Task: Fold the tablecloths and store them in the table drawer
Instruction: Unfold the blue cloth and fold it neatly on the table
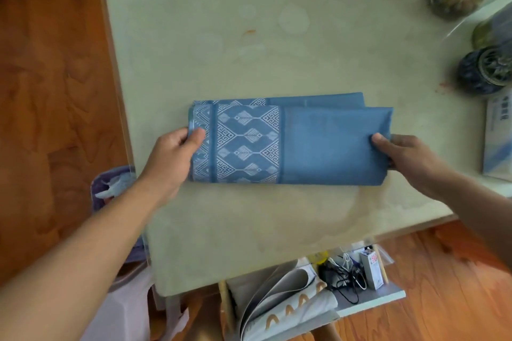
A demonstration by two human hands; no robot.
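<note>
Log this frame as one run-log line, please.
phase: folding | blue tablecloth folded on table | left hand and right hand grip its ends | drawer open

I was in a lived-in home room. A pale, stained table [194, 63] stood on an orange wood-plank floor [50, 77]. At two o'clock sat jars [483, 70] and a box [498, 135]; at six o'clock an open drawer [368, 300] held folded cloth [288, 304], cables [340, 277] and a small carton [372, 268].
</note>
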